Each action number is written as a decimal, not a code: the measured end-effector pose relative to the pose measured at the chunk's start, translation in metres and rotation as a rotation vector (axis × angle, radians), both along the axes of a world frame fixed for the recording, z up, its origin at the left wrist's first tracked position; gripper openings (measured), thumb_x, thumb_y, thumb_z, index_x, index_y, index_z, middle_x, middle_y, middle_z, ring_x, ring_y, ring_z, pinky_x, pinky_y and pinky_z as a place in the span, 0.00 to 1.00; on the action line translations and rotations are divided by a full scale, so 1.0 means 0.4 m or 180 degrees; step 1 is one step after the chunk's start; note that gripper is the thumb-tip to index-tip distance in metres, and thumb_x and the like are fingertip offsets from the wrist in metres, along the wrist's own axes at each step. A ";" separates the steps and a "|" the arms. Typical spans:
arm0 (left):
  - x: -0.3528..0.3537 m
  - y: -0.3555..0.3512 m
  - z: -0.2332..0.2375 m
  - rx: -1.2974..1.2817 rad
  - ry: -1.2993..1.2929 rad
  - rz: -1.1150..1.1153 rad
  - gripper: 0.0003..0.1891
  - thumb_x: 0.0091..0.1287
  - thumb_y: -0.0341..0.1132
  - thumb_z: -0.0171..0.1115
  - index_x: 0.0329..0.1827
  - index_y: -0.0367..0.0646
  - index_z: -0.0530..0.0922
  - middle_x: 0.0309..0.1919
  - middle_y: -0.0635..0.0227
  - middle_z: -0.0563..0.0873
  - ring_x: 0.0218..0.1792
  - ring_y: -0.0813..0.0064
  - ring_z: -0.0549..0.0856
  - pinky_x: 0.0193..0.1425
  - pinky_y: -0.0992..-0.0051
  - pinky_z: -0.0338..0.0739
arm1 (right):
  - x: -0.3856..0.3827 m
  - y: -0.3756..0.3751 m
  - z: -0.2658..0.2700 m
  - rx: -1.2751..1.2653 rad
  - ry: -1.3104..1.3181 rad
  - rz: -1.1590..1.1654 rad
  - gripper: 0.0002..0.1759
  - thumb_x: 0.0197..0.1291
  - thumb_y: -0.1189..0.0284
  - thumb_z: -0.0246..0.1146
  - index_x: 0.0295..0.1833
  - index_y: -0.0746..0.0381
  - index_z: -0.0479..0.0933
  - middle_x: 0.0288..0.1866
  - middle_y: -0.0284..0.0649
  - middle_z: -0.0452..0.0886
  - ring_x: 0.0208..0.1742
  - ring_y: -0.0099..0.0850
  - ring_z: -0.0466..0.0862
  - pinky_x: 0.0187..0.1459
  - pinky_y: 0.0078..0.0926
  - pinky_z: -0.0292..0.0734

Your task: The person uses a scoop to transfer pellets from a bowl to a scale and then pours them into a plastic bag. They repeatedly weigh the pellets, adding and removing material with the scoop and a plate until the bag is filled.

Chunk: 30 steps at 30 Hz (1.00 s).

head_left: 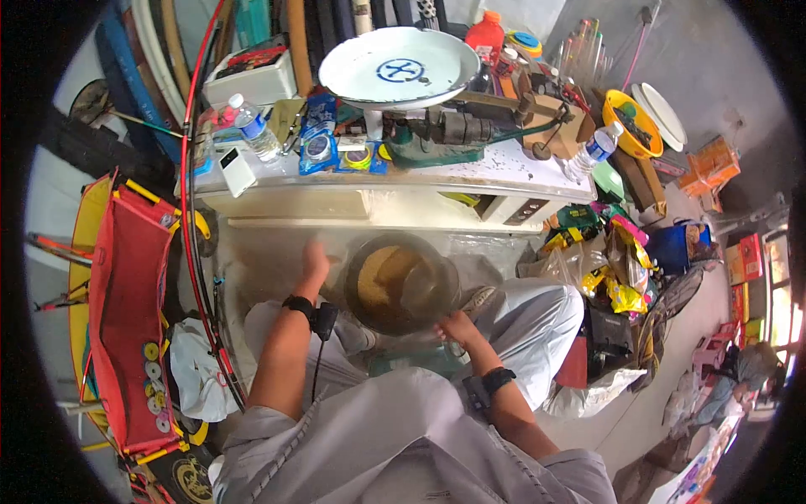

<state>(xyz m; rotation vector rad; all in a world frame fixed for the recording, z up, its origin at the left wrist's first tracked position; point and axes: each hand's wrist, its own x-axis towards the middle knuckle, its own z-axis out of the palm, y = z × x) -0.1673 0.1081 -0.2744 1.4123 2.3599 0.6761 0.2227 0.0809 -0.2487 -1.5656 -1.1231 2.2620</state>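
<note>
A dark round bowl (447, 281) sits low between my knees, with tan, grainy material (378, 281) inside, mostly toward its left. My left hand (316, 265) is just left of the bowl, apart from its rim. It looks somewhat blurred, with fingers stretched forward and nothing visible in them. At the bowl's lower right edge, my right hand (456, 328) has its fingers curled against the rim. Below the bowl lies a greenish translucent thing (420, 359), partly covered by my shirt.
A counter (294, 181) ahead carries a balance scale with a white pan (357, 71), water bottles (256, 130) and small packets (317, 139). A red-lined bag (130, 311) stands at left. Yellow packages (621, 290) and bags crowd the right floor. A red pole (186, 151) rises at left.
</note>
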 end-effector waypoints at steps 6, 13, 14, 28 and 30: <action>0.037 -0.051 -0.279 -0.0584 0.0853 -0.0056 0.09 0.59 0.27 0.52 0.37 0.33 0.79 0.37 0.49 0.81 0.40 0.51 0.80 0.44 0.60 0.74 | 0.009 0.000 -0.062 0.0285 -0.0182 0.0189 0.09 0.62 0.73 0.50 0.40 0.70 0.67 0.26 0.41 0.76 0.23 0.29 0.77 0.22 0.28 0.73; 0.085 -0.100 -0.180 -0.0100 0.0414 -0.0301 0.07 0.55 0.23 0.54 0.32 0.38 0.81 0.34 0.50 0.81 0.40 0.50 0.79 0.45 0.58 0.73 | -0.038 0.045 -0.300 0.2527 -0.0705 0.2082 0.20 0.60 0.69 0.52 0.52 0.71 0.61 0.30 0.50 0.78 0.30 0.43 0.82 0.28 0.40 0.76; 0.092 -0.100 -0.177 -0.0078 0.0201 0.0040 0.07 0.55 0.25 0.56 0.32 0.40 0.81 0.33 0.51 0.81 0.40 0.51 0.79 0.44 0.58 0.73 | -0.052 0.047 -0.340 0.3180 -0.1135 0.2345 0.22 0.58 0.69 0.53 0.54 0.71 0.60 0.32 0.54 0.78 0.31 0.46 0.82 0.30 0.42 0.76; 0.037 -0.102 -0.131 -0.0825 -0.0050 0.0621 0.07 0.56 0.32 0.59 0.37 0.44 0.80 0.40 0.58 0.80 0.47 0.56 0.77 0.50 0.59 0.70 | -0.229 0.352 -0.327 0.4379 -0.2291 0.3741 0.21 0.55 0.73 0.55 0.55 0.47 0.72 0.43 0.43 0.76 0.38 0.38 0.81 0.38 0.37 0.75; 0.045 -0.112 -0.136 -0.0358 -0.0114 0.0860 0.09 0.54 0.29 0.60 0.39 0.44 0.78 0.41 0.58 0.79 0.50 0.55 0.74 0.53 0.58 0.67 | -0.220 0.361 -0.323 0.4616 -0.2358 0.3506 0.21 0.55 0.73 0.55 0.56 0.47 0.72 0.44 0.43 0.76 0.40 0.38 0.81 0.39 0.35 0.75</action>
